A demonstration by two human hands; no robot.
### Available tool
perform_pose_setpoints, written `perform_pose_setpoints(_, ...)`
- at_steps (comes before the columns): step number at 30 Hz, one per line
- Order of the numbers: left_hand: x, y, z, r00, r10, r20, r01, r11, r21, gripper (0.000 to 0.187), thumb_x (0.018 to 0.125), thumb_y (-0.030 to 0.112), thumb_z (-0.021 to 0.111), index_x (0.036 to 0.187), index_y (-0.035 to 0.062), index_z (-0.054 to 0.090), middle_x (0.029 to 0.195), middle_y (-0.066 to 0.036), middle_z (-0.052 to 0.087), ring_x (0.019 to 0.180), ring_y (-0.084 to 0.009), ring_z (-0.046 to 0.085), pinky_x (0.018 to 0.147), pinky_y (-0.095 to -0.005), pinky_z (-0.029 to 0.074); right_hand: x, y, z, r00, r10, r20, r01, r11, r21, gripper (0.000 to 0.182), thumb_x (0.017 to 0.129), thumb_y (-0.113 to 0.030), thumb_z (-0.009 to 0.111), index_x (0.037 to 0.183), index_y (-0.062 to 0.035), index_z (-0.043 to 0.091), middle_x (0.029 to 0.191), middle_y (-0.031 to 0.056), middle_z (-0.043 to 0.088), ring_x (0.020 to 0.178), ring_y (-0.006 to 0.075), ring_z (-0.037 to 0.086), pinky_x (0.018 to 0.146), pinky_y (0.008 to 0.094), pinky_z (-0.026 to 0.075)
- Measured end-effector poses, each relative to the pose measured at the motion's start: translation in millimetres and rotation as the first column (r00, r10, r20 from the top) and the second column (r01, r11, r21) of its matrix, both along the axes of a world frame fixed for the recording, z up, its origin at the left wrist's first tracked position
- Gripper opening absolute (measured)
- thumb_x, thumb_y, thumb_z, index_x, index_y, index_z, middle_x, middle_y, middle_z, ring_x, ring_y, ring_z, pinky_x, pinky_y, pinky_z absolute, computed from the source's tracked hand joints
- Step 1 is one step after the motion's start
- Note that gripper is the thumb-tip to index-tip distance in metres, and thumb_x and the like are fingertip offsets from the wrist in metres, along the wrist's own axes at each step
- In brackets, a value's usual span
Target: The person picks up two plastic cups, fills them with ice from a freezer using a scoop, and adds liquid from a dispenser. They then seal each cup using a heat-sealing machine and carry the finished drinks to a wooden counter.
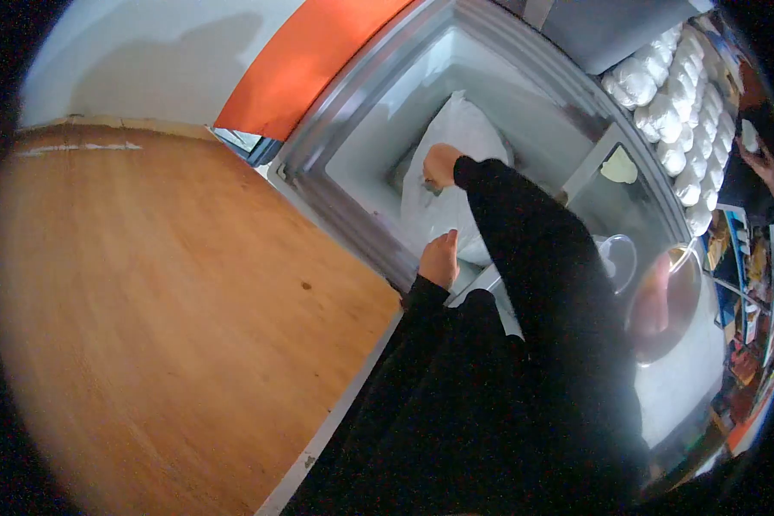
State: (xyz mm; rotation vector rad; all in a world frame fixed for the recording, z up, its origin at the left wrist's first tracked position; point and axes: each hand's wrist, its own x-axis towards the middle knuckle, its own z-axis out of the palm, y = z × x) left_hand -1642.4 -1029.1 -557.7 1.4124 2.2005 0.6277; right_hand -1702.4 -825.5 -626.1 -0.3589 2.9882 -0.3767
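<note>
No lettering, label, brand or number can be read anywhere in this view

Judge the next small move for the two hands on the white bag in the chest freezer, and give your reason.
Probably lift the white bag straight up: the right hand grips its top, the left hand rests at its lower edge, and it sits inside the freezer.

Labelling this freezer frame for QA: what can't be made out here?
Head view only:
- Left hand: on the white bag at the freezer rim; palm side hidden, grip unclear.
- Right hand: fingers curled at the bag's top; whether clamped shut is too small to tell.
- Bag contents: hidden by opaque plastic.
- Freezer's lower part: blocked by the black sleeves.
- Right-edge shelves: blurred by lens distortion.
</note>
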Motion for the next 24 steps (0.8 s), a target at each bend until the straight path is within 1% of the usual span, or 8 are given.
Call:
perform_pose_setpoints(3,1.0,-3.0,4.0,0.999,0.010,0.042,-0.010,1.000,-0.009,0.024,0.065,-0.003,0.051,0.088,-0.0020,0.044,0.076,-0.018,0.054,0.077,-0.0353,0.053,0.066,-0.0429,0.042,-7.6,10.3,21.1,0.984,0.176,-0.020,-0.175,0.983,0.049,0.021,0.054,-0.032,0.061,0.058,-0.0110,0.063,0.057,0.0067,0.058,0.054,0.0293,0.056,0.050,0.0397,0.043)
perform_pose_setpoints(5,1.0,0.4,4.9,0.998,0.012,0.062,-0.011,1.000,-0.011,0.024,0.065,-0.003,0.050,0.089,-0.0027,0.044,0.077,-0.018,0.054,0.077,-0.0355,0.053,0.066,-0.0431,0.042,-9.1,6.3,28.7,0.917,0.344,0.200,-0.378,0.910,0.168,0.025,0.057,-0.036,0.059,0.064,-0.0125,0.065,0.064,0.0075,0.060,0.061,0.0279,0.058,0.055,0.0399,0.045)
perform_pose_setpoints(6,3.0,-0.9,5.3,0.998,0.016,0.056,-0.015,1.000,-0.009,0.024,0.065,-0.004,0.050,0.089,-0.0028,0.044,0.076,-0.018,0.054,0.076,-0.0358,0.053,0.066,-0.0435,0.042,-1.2,-3.0,28.2,0.916,0.347,0.203,-0.381,0.910,0.164,0.025,0.057,-0.036,0.059,0.064,-0.0125,0.065,0.064,0.0075,0.060,0.061,0.0279,0.058,0.055,0.0399,0.045)
perform_pose_setpoints(8,4.2,2.4,6.1,0.999,0.022,0.048,-0.022,1.000,0.009,0.025,0.065,-0.004,0.050,0.089,-0.0030,0.044,0.076,-0.019,0.054,0.076,-0.0361,0.053,0.066,-0.0438,0.042,12.8,-12.7,15.6,0.965,0.103,0.242,-0.132,0.986,0.106,0.033,0.056,-0.043,0.061,0.068,-0.0120,0.065,0.067,0.0066,0.061,0.063,0.0274,0.059,0.056,0.0396,0.045)
perform_pose_setpoints(11,6.1,-1.1,4.5,0.999,0.016,0.035,-0.013,0.996,-0.086,0.022,0.065,-0.004,0.050,0.085,-0.0021,0.043,0.075,-0.018,0.053,0.074,-0.0366,0.052,0.065,-0.0443,0.041,14.8,-10.9,24.5,0.964,0.149,0.222,-0.180,0.975,0.127,0.035,0.057,-0.047,0.062,0.064,-0.0122,0.065,0.061,0.0067,0.060,0.060,0.0277,0.058,0.053,0.0390,0.045)
perform_pose_setpoints(16,3.2,-2.7,1.8,0.997,0.064,0.052,-0.064,0.998,0.006,0.024,0.065,-0.003,0.051,0.088,-0.0026,0.044,0.078,-0.019,0.052,0.077,-0.0365,0.051,0.065,-0.0440,0.040,19.0,-5.8,46.8,0.959,0.171,0.228,-0.175,0.985,-0.002,0.037,0.059,-0.048,0.058,0.060,-0.0119,0.064,0.056,0.0079,0.058,0.056,0.0293,0.057,0.051,0.0393,0.043)
perform_pose_setpoints(22,6.9,-8.1,-6.4,0.992,0.076,-0.099,-0.060,0.986,0.157,0.022,0.066,-0.003,0.050,0.087,-0.0011,0.043,0.075,-0.018,0.051,0.073,-0.0348,0.050,0.063,-0.0435,0.040,33.6,0.7,64.3,0.981,0.057,0.183,-0.059,0.998,0.005,0.038,0.063,-0.048,0.054,0.062,-0.0117,0.064,0.056,0.0104,0.057,0.057,0.0308,0.056,0.052,0.0401,0.043)
perform_pose_setpoints(24,6.8,-4.4,-11.8,0.991,0.096,-0.088,-0.084,0.988,0.126,0.023,0.066,-0.003,0.050,0.088,-0.0010,0.044,0.075,-0.017,0.051,0.073,-0.0342,0.051,0.063,-0.0427,0.041,34.0,13.3,80.5,0.953,-0.038,0.302,0.005,0.994,0.110,0.036,0.066,-0.047,0.053,0.066,-0.0129,0.065,0.060,0.0104,0.059,0.062,0.0292,0.058,0.057,0.0382,0.045)
